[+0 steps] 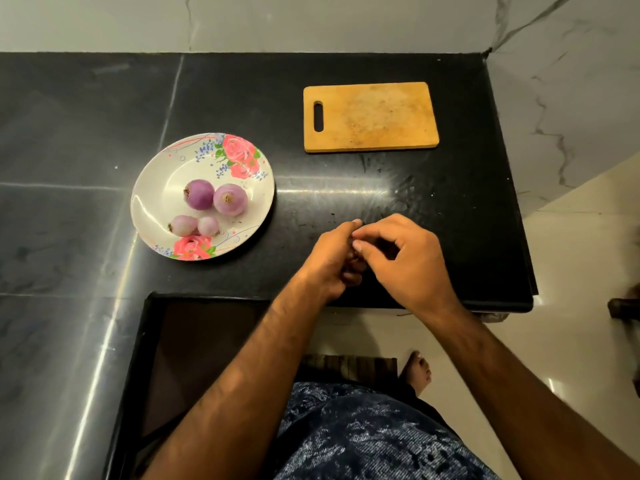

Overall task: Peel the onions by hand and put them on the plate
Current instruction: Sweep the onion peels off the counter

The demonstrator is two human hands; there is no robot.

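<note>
Black polished stone makes up the counter (pixel 349 188), and on it sits a flowered plate (pixel 152 181) with four peeled onions: two larger purple ones (pixel 199 194) side by side, and two small pale ones (pixel 185 225) nearer the person's edge of the plate. To the right of the plate, close to the counter's front edge, the left hand (pixel 329 261) and right hand (pixel 412 261) meet. The left hand's fingers curl round something small, and the right thumb and forefinger pinch at its top. Only a dark sliver (pixel 355 243) shows between them. I take it for one more onion, with its skin being picked off, though the hands hide it. A wooden cutting board (pixel 370 116) lies beyond and to the right of the plate, bare. Next, I reckon, the loose skin must come away cleanly. Then the left hand carries the bulb left to the plate's free space.
</note>
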